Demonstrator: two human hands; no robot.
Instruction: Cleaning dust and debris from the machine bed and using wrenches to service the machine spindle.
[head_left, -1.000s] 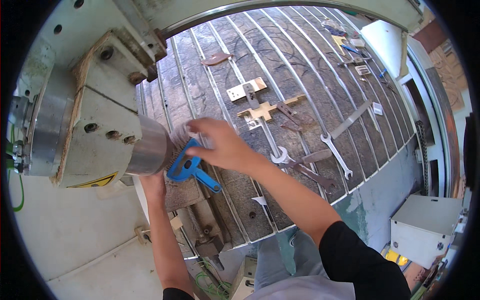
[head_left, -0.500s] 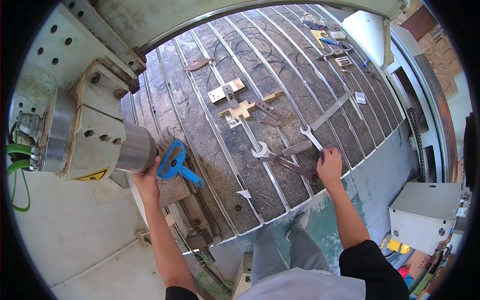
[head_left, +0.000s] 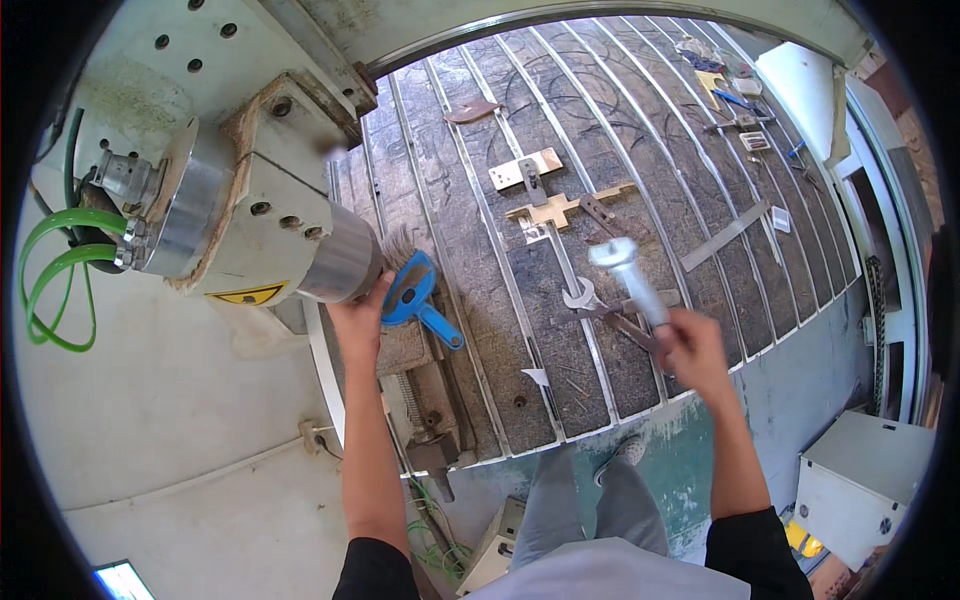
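Note:
My right hand [head_left: 698,352] is closed round the handle of an open-end wrench [head_left: 626,265], raised above the slotted bed and blurred by motion. With its fingers up against the lower end of the metal spindle [head_left: 345,258], my left hand [head_left: 357,325] grips there; some fingers are hidden behind it. Just right of that hand lies a blue-handled brush [head_left: 413,290]. A second open-end wrench [head_left: 580,295] rests on the bed, near a rusty flat tool [head_left: 632,332] partly hidden by my right hand.
The slotted machine bed [head_left: 480,330] carries a clamped brass-coloured piece [head_left: 560,210], a flat metal strip [head_left: 725,237] and small tools at the far right. Green hoses [head_left: 75,262] loop from the spindle housing at the left. A white metal box [head_left: 860,470] stands at the right.
My right hand has lifted the wrench off the bed and swung it up and leftward relative to the bed. My left hand stays at the spindle's end. The whole view has shifted.

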